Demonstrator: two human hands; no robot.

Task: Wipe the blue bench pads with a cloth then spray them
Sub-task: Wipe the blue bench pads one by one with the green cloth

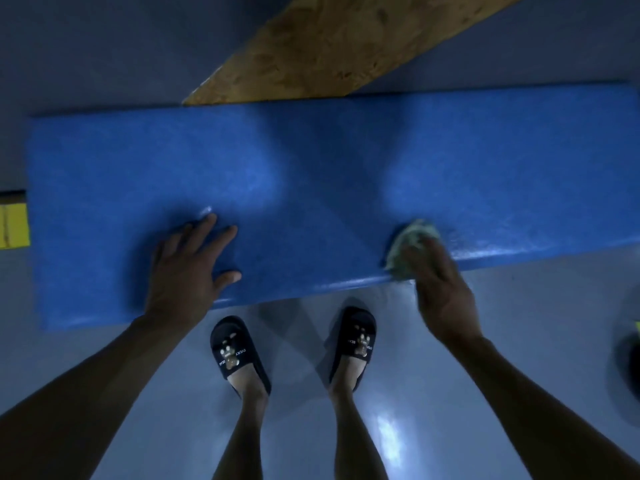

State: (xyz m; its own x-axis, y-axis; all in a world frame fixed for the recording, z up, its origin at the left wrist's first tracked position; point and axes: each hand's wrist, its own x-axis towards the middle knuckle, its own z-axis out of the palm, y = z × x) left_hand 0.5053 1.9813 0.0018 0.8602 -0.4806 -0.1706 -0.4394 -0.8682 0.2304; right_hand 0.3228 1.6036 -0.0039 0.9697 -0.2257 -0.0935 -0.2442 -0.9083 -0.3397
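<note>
A long blue bench pad [329,174] stretches across the view from left to right. My left hand [190,268] rests flat on its near left part, fingers spread. My right hand [440,292] presses a crumpled greenish cloth [412,240] against the pad's near edge on the right; the cloth shows beyond my fingers and the hand is blurred. The pad surface to the right of the cloth looks shiny.
A brown wooden board [329,46] lies beyond the pad's far edge. A yellow piece [12,220] sticks out at the pad's left end. My feet in black slippers [239,351] stand on the grey floor. A dark round object [627,362] sits at the right edge.
</note>
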